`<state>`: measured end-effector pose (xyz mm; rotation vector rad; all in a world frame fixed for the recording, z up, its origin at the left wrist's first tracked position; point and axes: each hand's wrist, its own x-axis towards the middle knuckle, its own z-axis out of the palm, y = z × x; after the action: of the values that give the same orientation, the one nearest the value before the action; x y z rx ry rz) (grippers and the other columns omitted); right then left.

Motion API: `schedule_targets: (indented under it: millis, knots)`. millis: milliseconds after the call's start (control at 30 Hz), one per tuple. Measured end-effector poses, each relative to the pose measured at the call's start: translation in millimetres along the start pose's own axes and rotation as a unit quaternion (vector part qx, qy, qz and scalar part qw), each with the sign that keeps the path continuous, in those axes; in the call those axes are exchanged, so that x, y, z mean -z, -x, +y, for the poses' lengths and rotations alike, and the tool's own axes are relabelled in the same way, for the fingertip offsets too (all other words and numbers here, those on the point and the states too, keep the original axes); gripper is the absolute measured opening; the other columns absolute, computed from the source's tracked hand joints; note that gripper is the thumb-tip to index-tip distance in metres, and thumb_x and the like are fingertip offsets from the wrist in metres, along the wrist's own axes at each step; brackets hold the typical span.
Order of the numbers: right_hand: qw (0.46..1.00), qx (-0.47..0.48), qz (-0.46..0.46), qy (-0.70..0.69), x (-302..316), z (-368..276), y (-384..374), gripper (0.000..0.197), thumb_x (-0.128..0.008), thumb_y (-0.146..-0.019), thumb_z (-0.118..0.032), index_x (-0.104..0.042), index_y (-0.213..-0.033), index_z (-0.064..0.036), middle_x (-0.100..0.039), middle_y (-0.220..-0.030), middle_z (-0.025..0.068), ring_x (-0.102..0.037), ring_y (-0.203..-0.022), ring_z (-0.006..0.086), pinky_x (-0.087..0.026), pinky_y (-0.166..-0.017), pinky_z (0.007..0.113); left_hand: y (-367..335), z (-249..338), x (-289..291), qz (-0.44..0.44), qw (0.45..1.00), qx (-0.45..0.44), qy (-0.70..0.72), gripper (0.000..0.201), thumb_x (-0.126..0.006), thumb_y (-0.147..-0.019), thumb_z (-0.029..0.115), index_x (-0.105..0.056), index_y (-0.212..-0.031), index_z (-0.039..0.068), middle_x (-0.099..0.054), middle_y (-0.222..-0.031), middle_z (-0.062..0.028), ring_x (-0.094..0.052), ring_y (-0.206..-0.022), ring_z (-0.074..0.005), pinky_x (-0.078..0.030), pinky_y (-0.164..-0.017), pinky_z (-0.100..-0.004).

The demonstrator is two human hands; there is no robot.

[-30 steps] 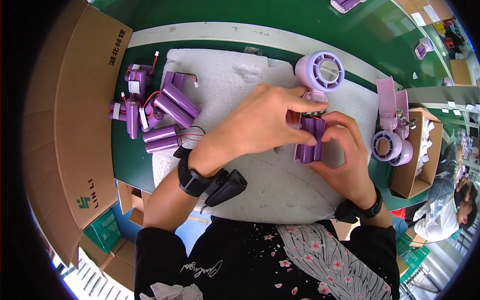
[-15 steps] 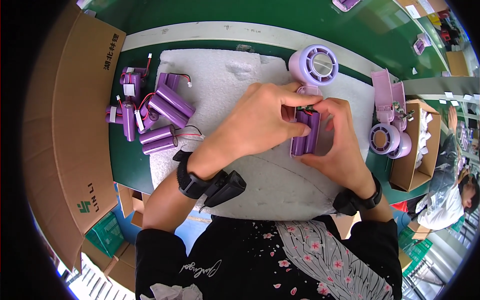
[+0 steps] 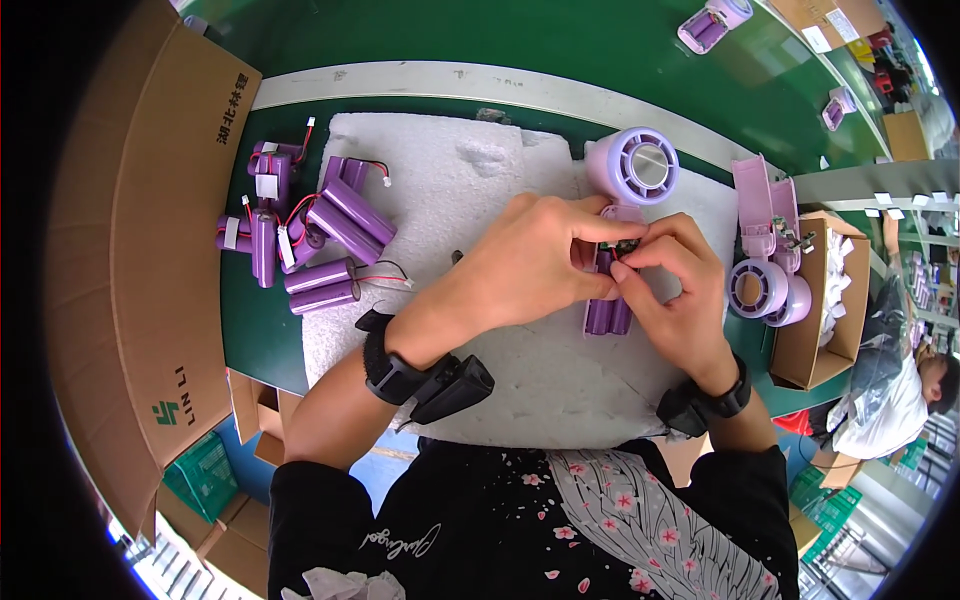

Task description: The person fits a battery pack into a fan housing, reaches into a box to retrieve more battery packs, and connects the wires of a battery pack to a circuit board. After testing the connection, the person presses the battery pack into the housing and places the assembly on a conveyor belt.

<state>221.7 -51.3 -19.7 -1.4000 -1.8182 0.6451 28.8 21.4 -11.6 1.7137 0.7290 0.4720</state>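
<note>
A lilac handheld fan [image 3: 636, 165] lies on the white foam sheet, its round head away from me. Its handle is uncovered, and purple battery cells [image 3: 607, 317] sit inside. Where handle and head meet, a small green circuit board [image 3: 625, 245] and a red wire show between my fingers. My left hand [image 3: 530, 255] is closed on the handle from the left, forefinger across the board end and thumb by the cells. From the right, my right hand [image 3: 685, 285] is closed in a pinch at the wire and board. What its fingertips hold is too small to make out.
Purple battery packs [image 3: 350, 222] with wires lie at the left, partly on the foam sheet [image 3: 450, 385]. A large cardboard box [image 3: 170, 250] stands beyond. To the right are opened fans [image 3: 757, 287] and a box [image 3: 845, 310] of white pieces. A co-worker [image 3: 885, 400] sits far right.
My right hand has let go of the handle's side and lower end, and its thumb and forefinger now pinch at the wire end. My left hand stays at the handle. The view has shifted slightly.
</note>
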Motion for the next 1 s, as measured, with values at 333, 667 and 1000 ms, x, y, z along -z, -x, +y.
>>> schedule_targets:
  millis: [333, 667, 1000]
  knots:
    - [0.982, 0.024, -0.145, 0.118, 23.5, -37.3, 8.7, 0.049, -0.083, -0.067, -0.006, -0.065, -0.112, -0.0011, -0.059, -0.110, 0.0133, -0.063, -0.096, 0.0314, -0.053, -0.083, 0.040, 1.1, -6.4, -5.8, 0.012, 0.998, -0.054, -0.026, 0.053, -0.082, -0.072, 0.005, -0.068, -0.122, 0.008, -0.067, -0.119, -0.0198, -0.068, -0.105, -0.0323, -0.055, -0.090, -0.0366]
    - [0.952, 0.005, 0.095, 0.290, 15.0, -6.0, -53.8, 0.054, -0.079, -0.077, -0.012, -0.059, -0.125, 0.0004, -0.057, -0.127, 0.0241, -0.059, -0.111, 0.0422, -0.050, -0.092, 0.044, 3.1, -12.9, 23.3, 0.304, 0.903, -0.095, -0.287, 0.038, -0.077, -0.075, 0.003, -0.071, -0.112, 0.007, -0.066, -0.113, -0.0143, -0.062, -0.103, -0.0344, -0.054, -0.087, -0.0411]
    - [0.878, -0.228, -0.026, 0.420, 94.6, 62.2, -26.1, 0.033, -0.055, -0.091, -0.006, -0.062, -0.123, -0.0013, -0.068, -0.097, 0.0263, -0.062, -0.095, 0.0464, -0.049, -0.083, 0.050, 59.6, 21.4, 63.7, 0.182, 0.882, 0.005, -0.436, 0.042, -0.069, -0.074, -0.004, -0.070, -0.114, 0.009, -0.065, -0.112, -0.0097, -0.054, -0.113, -0.0329, -0.041, -0.099, -0.0444]
